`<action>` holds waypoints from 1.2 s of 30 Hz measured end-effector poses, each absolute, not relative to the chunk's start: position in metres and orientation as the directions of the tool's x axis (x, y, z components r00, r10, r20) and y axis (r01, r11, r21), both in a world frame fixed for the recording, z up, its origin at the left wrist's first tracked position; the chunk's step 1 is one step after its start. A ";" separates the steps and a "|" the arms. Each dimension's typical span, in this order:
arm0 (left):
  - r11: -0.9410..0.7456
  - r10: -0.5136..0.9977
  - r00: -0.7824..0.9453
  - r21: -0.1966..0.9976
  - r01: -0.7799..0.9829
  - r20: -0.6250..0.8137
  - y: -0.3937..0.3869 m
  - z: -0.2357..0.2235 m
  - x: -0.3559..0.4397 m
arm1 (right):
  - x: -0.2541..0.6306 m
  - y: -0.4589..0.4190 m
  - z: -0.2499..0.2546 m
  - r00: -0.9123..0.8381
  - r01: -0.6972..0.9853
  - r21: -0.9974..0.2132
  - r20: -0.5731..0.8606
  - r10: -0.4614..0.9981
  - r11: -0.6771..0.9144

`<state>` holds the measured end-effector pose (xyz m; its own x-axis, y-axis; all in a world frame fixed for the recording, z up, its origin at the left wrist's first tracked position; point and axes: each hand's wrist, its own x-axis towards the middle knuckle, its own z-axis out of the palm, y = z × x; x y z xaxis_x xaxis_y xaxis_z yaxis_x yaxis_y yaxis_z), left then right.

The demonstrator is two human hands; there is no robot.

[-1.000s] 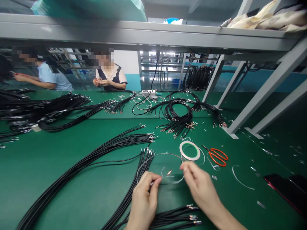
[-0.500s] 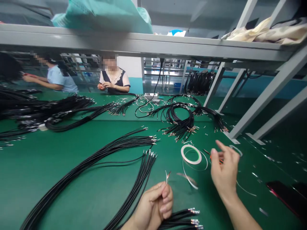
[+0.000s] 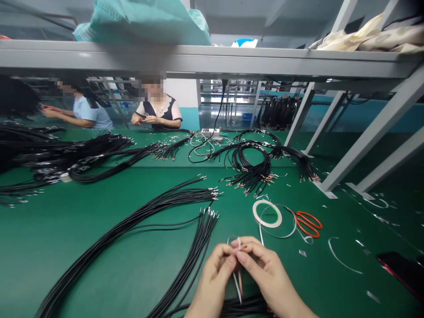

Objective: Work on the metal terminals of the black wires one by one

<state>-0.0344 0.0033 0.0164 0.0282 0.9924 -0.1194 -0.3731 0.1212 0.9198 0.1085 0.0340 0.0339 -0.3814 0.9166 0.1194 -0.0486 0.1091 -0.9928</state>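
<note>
Whereas half a second ago your right hand [image 3: 266,269] reached toward the orange-handled scissors [image 3: 309,225], it now meets your left hand [image 3: 213,278], the fingertips of both pinching a thin, whitish, ribbon-like strip [image 3: 236,287] with a copper-coloured sliver [image 3: 240,282]. The strip, held above the near side of the green worktop [image 3: 139,274], therefore appears under two-handed control. Note possible snags: the loose white tail [image 3: 261,236] beyond your right fingers, and the black, metal-tipped cables [image 3: 250,305] below.
</note>
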 end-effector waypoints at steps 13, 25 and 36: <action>-0.016 0.980 -0.201 0.990 -0.142 -0.013 0.008 0.029 -0.044 | 0.110 0.030 0.034 -0.477 0.127 -0.986 0.037 0.878 0.111; 0.189 0.952 -0.141 0.883 -0.429 -0.272 0.011 0.014 -0.038 | 0.106 0.029 0.032 -0.481 -0.018 -0.999 -0.032 0.876 -0.046; -0.061 0.932 -0.363 0.974 -0.220 -0.024 0.003 0.018 -0.034 | 0.104 0.026 0.031 -0.320 0.081 -0.997 -0.024 0.947 0.002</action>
<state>-0.0339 0.0032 0.0177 -0.3629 0.9315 -0.0241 -0.2202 -0.0606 0.9736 0.1038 0.0261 0.0308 -0.3197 0.9472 -0.0238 0.0807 0.0022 -0.9967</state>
